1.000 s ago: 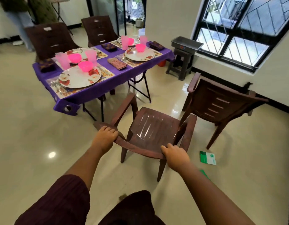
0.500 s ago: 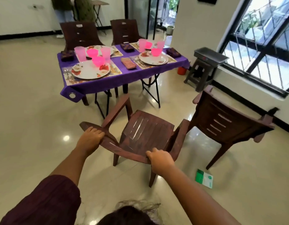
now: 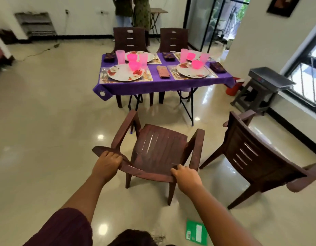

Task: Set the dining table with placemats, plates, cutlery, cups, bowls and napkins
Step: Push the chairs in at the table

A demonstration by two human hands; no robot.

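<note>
A brown plastic armchair (image 3: 159, 144) stands on the floor in front of me, its seat facing the table. My left hand (image 3: 107, 161) grips the left end of its top rail and my right hand (image 3: 185, 176) grips the right end. Ahead stands the dining table (image 3: 162, 86) under a purple cloth. On it lie floral placemats with flowered plates (image 3: 125, 72), pink bowls (image 3: 197, 64), pink cups (image 3: 120, 56), cutlery (image 3: 103, 74) and dark folded napkins (image 3: 163, 71).
A second brown armchair (image 3: 256, 153) stands close on the right, turned away. Two more chairs (image 3: 129, 39) sit behind the table. A grey stool with a scale (image 3: 265, 86) is by the window wall. A green packet (image 3: 196, 231) lies on the floor. People stand at the back.
The chair in my hands has swung round to face the table squarely, and the table now sits straight ahead. Both hands keep their grip on the top rail.
</note>
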